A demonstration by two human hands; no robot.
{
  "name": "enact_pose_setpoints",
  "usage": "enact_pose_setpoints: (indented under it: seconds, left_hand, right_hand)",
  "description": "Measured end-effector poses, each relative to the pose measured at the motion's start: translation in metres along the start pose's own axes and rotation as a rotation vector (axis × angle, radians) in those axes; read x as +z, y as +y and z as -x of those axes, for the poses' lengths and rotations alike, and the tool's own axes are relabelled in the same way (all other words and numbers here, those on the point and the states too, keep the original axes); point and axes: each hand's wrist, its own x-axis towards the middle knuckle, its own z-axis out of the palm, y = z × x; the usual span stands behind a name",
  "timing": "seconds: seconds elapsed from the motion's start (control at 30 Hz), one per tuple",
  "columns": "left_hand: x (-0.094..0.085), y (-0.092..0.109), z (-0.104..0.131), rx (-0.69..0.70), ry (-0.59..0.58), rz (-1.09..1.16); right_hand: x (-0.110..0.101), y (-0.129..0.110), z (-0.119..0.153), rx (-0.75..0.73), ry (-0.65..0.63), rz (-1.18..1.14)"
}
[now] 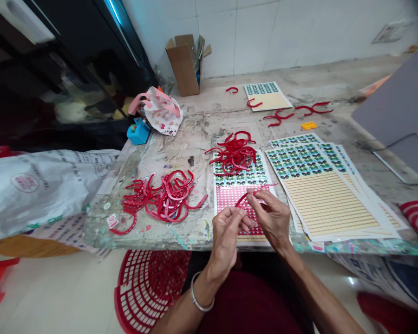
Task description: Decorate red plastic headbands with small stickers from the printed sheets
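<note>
A thin, curved red band (242, 200) is between my two hands, over the front of the table. My left hand (227, 228) has its thumb and fingers closed at the band's lower end. The fingers of my right hand (271, 214) pinch near its upper end. A slim pink strip (270, 185) sticks out beyond my right hand; whether it is joined to the band I cannot tell. Beneath my hands lies a sticker sheet (225, 197) with pink rows and green pictures, partly hidden. A tangled heap of red bands (235, 153) rests on its far end.
Left of my hands is a pile of red bands with pink strips (165, 197). Sticker sheets (330, 199) are stacked at right, near a grey panel (397, 106). A cardboard box (184, 69) and patterned bag (163, 111) stand behind. Below is a red basket (134, 287).
</note>
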Motion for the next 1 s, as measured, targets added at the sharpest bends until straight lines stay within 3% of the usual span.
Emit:
enact_pose_setpoints:
  seconds: [0.27,0.4,0.53,0.67,0.8,0.9,1.0]
  left_hand:
    - [-0.001,0.001,0.002,-0.038,-0.010,0.027]
    - [-0.005,0.001,0.004,-0.037,-0.052,0.025]
    - [-0.010,0.001,0.006,-0.062,-0.100,0.007]
    - [-0.012,0.005,0.003,-0.090,-0.177,-0.064]
    - [-0.010,0.010,-0.004,-0.033,-0.265,-0.181]
    - [-0.011,0.010,-0.004,-0.022,-0.294,-0.215]
    - [-0.011,0.007,-0.001,-0.069,-0.270,-0.161]
  right_hand:
    - [-0.006,0.006,-0.006,0.376,-0.049,-0.289]
    - [-0.008,0.006,-0.008,0.463,-0.073,-0.352]
    - [-0.010,0.006,-0.008,0.412,-0.079,-0.308]
    - [-0.011,0.003,-0.002,0.206,-0.090,-0.195]
    - [-0.010,-0.003,0.007,0.050,-0.167,-0.158]
    - [-0.011,-0.005,0.011,0.039,-0.178,-0.148]
    - [-0.012,-0.003,0.010,0.167,-0.154,-0.196]
